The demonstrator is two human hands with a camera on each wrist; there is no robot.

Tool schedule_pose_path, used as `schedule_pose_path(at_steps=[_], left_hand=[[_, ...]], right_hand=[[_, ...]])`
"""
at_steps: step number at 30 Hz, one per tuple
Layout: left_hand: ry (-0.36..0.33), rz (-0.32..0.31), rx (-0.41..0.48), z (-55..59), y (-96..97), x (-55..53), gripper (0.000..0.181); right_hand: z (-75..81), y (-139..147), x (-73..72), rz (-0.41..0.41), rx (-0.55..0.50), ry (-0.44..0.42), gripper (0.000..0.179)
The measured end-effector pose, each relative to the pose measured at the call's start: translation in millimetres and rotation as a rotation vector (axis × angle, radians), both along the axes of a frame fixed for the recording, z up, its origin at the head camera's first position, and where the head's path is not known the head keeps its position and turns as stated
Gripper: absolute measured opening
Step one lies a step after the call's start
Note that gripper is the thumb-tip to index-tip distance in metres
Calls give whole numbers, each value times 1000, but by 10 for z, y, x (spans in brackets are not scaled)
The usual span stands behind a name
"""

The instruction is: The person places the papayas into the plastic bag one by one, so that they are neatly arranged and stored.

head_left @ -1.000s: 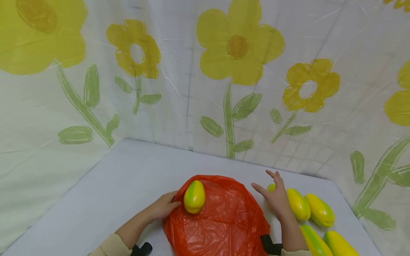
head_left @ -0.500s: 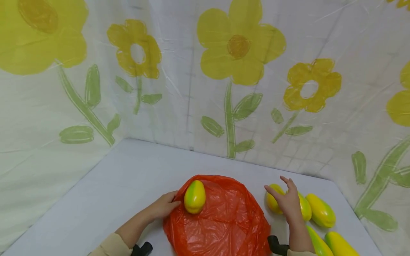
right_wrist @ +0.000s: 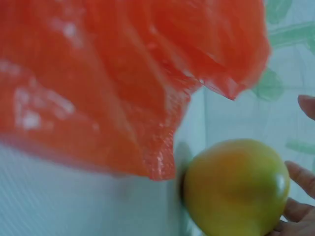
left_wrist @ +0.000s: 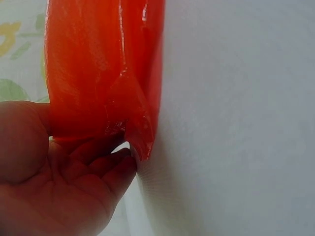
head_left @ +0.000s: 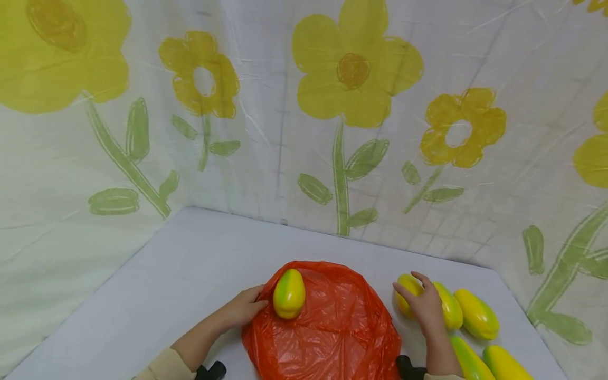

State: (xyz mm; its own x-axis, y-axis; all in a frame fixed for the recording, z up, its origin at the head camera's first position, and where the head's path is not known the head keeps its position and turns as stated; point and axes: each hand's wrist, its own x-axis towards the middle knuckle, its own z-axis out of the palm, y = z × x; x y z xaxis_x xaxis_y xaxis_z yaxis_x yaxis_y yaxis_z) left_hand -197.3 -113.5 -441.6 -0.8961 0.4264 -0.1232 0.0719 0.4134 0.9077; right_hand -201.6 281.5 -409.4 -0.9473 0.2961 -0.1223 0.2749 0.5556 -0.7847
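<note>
A red plastic bag (head_left: 332,322) stands with its mouth spread wide at the front of the table. My left hand (head_left: 244,306) grips its left rim; in the left wrist view the fingers curl under the red film (left_wrist: 83,73) and the thumb tip is hidden. One glossy yellow-green papaya-shaped fruit (head_left: 288,295) lies inside the bag near that hand. To the bag's right, my right hand (head_left: 426,311) reaches around another such fruit (head_left: 410,282). In the right wrist view, fingertips (right_wrist: 301,178) are right at this fruit's side (right_wrist: 236,187), while the thumb stands apart from it.
More of these fruits lie on the right: one (head_left: 448,306) partly behind my right hand, another (head_left: 476,313) beside it, and two nearer (head_left: 505,364). A white curtain with printed flowers (head_left: 266,158) rises behind the white table (head_left: 199,253).
My right hand has moved right and down to the leftmost fruit outside the bag, and its fingers have drawn in somewhat around it. My left hand stays at the rim.
</note>
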Motion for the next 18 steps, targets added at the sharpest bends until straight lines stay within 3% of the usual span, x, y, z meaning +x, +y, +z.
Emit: schedule_pose_path(at_steps=[9, 18], left_hand=[[11, -16, 7, -8, -6, 3, 38], [22, -5, -10, 20, 8, 20, 39]], right_hand=[[-173, -51, -62, 57, 129, 111, 65], [-229, -22, -74, 70, 190, 138, 69]])
